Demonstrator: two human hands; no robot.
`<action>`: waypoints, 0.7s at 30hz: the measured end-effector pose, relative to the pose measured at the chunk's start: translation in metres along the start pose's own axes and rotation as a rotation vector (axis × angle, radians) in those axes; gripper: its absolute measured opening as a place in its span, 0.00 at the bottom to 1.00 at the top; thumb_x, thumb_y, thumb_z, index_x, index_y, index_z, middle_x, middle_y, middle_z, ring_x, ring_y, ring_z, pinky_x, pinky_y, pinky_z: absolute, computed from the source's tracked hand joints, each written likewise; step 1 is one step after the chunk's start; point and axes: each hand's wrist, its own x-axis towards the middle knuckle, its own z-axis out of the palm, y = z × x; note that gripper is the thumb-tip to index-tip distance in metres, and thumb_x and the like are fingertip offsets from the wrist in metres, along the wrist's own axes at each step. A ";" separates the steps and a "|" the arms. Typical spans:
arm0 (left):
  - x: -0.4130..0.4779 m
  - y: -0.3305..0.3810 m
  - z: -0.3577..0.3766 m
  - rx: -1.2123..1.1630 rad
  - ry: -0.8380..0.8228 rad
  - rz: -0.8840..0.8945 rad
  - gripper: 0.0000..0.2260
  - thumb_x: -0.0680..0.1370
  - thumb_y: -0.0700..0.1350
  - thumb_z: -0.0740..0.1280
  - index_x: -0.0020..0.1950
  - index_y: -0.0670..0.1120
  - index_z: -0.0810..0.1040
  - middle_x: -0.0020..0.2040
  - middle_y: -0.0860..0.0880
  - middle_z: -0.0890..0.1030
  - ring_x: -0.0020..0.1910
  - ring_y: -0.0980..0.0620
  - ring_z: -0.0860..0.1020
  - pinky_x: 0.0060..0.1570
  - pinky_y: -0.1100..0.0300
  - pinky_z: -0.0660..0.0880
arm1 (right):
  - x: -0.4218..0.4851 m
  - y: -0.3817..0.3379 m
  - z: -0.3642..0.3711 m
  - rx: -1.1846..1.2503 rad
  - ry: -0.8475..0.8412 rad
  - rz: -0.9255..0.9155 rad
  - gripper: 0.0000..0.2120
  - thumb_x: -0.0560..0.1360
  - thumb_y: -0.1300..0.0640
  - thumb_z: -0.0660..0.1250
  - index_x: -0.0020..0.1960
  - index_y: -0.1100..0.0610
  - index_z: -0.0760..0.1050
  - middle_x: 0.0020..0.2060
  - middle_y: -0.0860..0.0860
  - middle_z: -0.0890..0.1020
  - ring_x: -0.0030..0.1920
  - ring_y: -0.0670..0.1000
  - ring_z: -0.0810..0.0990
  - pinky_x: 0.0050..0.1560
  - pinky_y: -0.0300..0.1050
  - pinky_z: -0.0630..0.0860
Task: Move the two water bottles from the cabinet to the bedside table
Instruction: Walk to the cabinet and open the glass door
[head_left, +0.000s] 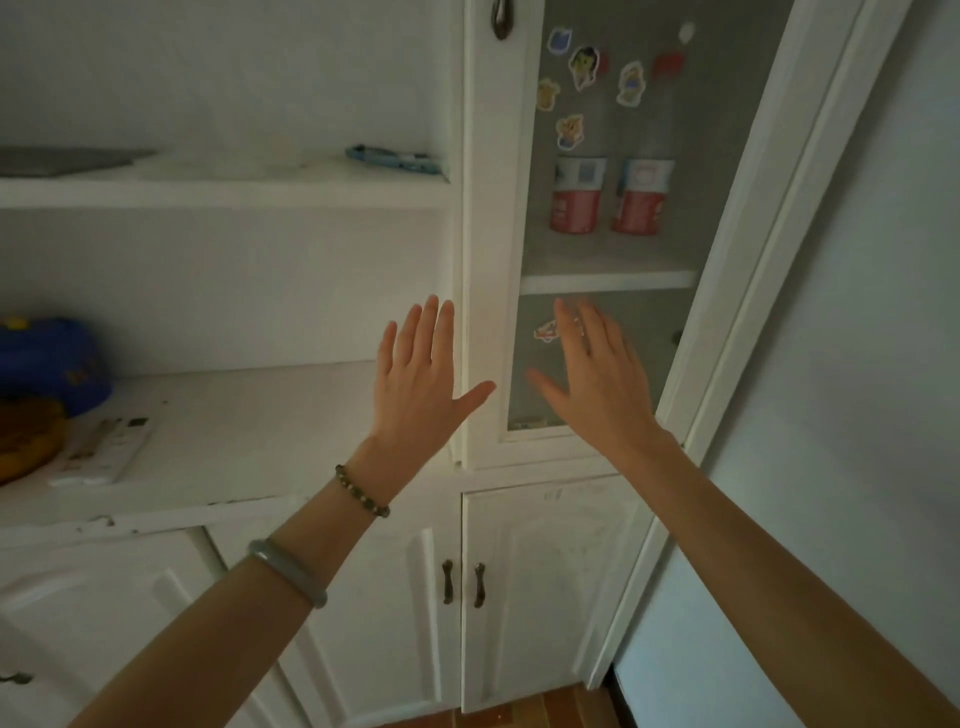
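Note:
Two clear water bottles with red and white labels stand side by side on a shelf behind the glass of a white cabinet door (491, 260): the left bottle (576, 195) and the right bottle (643, 195). The door is closed and carries several stickers on its glass. My left hand (421, 379) is raised flat, fingers apart, in front of the door's left frame, below the bottles. My right hand (597, 379) is raised the same way before the lower glass pane. Neither hand holds anything.
Open shelves lie to the left, with a blue and yellow toy (47, 374), a white remote control (104, 452) and a blue item (397, 158) higher up. Lower cabinet doors with dark handles (462, 582) sit beneath. A pale wall is on the right.

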 end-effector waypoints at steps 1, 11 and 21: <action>0.010 -0.002 -0.006 0.005 0.026 0.002 0.41 0.72 0.67 0.57 0.74 0.40 0.53 0.74 0.40 0.58 0.73 0.41 0.56 0.71 0.45 0.51 | 0.012 -0.001 -0.004 0.006 0.017 -0.002 0.35 0.72 0.42 0.65 0.72 0.61 0.60 0.70 0.63 0.66 0.69 0.64 0.64 0.66 0.59 0.63; 0.109 -0.023 -0.068 0.082 0.260 0.007 0.41 0.72 0.67 0.58 0.74 0.39 0.54 0.74 0.40 0.59 0.73 0.41 0.57 0.71 0.46 0.52 | 0.125 -0.009 -0.052 -0.031 0.272 -0.105 0.36 0.73 0.43 0.65 0.72 0.62 0.59 0.70 0.64 0.65 0.69 0.63 0.64 0.66 0.58 0.65; 0.166 -0.035 -0.103 0.165 0.371 -0.012 0.41 0.72 0.67 0.58 0.74 0.40 0.55 0.74 0.40 0.59 0.73 0.41 0.57 0.71 0.45 0.51 | 0.212 -0.018 -0.111 -0.073 0.453 -0.256 0.32 0.76 0.46 0.63 0.73 0.61 0.58 0.71 0.63 0.62 0.71 0.62 0.61 0.67 0.57 0.62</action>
